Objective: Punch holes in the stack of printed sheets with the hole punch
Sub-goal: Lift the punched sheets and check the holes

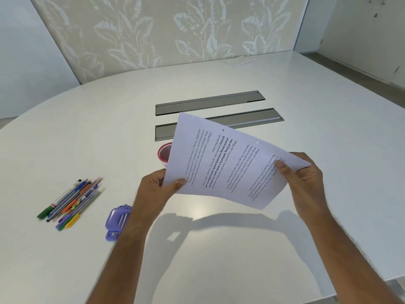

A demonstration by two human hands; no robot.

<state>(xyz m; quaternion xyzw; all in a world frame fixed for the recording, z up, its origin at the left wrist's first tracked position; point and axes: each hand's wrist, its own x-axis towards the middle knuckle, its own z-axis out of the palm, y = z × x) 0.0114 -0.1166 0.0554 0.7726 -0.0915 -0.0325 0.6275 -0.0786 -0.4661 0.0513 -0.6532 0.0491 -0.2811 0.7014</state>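
A broad white table (241,249) is filling most of the room in front of the person, with two grey metal cable hatches (208,103) sitting flush in its middle. Above the table, clear of its surface, the stack of printed sheets (230,163) is hanging tilted between both hands, its printed side facing up and two small punched holes showing near its far edge. The right hand (304,183) is pinching the sheets' right corner, thumb on top and fingers curled beneath. The left hand (157,187) is gripping the lower left edge the same way, thumb lying across the paper. A loose bunch of coloured pens (70,202) is lying well to the left on the table. The purple hole punch (117,222) is resting on the table just beside the left forearm, untouched. A red mesh cup (164,152) is peeking out from behind the sheets' left edge; what it holds is hidden, so I cannot tell.
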